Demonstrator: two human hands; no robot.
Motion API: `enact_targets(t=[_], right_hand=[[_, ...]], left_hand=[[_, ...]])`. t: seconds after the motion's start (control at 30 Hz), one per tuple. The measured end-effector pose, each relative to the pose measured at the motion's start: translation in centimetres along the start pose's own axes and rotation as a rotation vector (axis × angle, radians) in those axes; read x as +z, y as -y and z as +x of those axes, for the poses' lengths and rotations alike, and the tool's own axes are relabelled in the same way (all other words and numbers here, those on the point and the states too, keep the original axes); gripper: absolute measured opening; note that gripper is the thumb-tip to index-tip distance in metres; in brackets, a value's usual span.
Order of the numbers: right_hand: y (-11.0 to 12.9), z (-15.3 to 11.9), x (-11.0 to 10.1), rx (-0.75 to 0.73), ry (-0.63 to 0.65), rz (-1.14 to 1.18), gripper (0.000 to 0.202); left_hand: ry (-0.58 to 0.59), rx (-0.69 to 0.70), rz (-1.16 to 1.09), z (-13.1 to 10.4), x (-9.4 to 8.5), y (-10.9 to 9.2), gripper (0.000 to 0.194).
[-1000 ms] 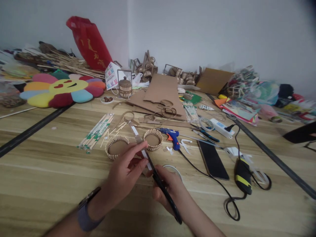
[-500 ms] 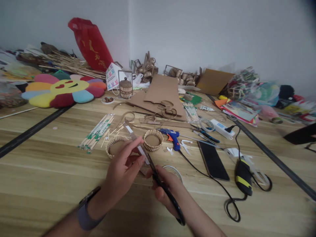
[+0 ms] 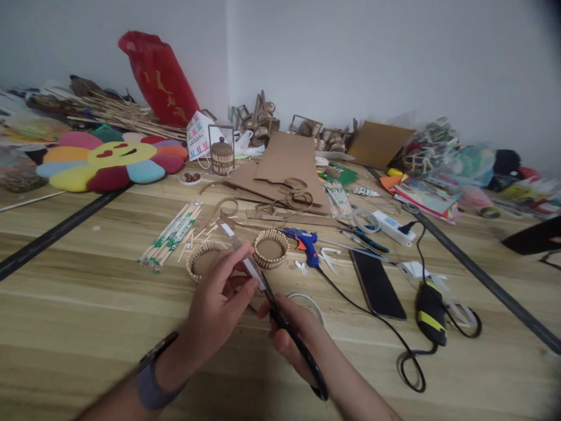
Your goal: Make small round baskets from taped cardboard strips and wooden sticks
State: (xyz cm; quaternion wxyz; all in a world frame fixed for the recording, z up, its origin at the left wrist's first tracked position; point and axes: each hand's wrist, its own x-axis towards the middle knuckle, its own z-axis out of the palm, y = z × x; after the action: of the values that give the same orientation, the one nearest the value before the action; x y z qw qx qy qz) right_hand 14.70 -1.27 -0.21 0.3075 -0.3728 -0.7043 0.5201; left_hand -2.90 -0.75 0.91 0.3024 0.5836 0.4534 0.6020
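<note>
Pinching a narrow cardboard strip between thumb and forefinger, the left hand holds it taut and angled up off the desk, so the blades can reach it. The right hand has its fingers wrapped through the handles of black scissors, blades meeting the strip just beside the left fingertips, above two small woven rings.

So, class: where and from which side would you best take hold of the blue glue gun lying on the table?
Grip the blue glue gun by its handle, the part angled toward the camera, coming from above on the near side. It lies flat with the nozzle pointing left at the woven ring, and its cord trails off the handle's end.
</note>
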Motion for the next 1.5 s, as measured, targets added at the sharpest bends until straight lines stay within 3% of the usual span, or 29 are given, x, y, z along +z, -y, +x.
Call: enact_targets(t=[1.0, 1.5], right_hand=[[-0.03, 0.16, 0.25, 0.083, -0.059, -0.05, 0.079], [0.7, 0.2, 0.1, -0.078, -0.078, -0.018, 0.071]], left_hand=[[0.002, 0.01, 0.07, 0.16, -0.03, -0.16, 0.039], [0.128, -0.148, -0.057, -0.55, 0.22, -0.16, 0.043]])
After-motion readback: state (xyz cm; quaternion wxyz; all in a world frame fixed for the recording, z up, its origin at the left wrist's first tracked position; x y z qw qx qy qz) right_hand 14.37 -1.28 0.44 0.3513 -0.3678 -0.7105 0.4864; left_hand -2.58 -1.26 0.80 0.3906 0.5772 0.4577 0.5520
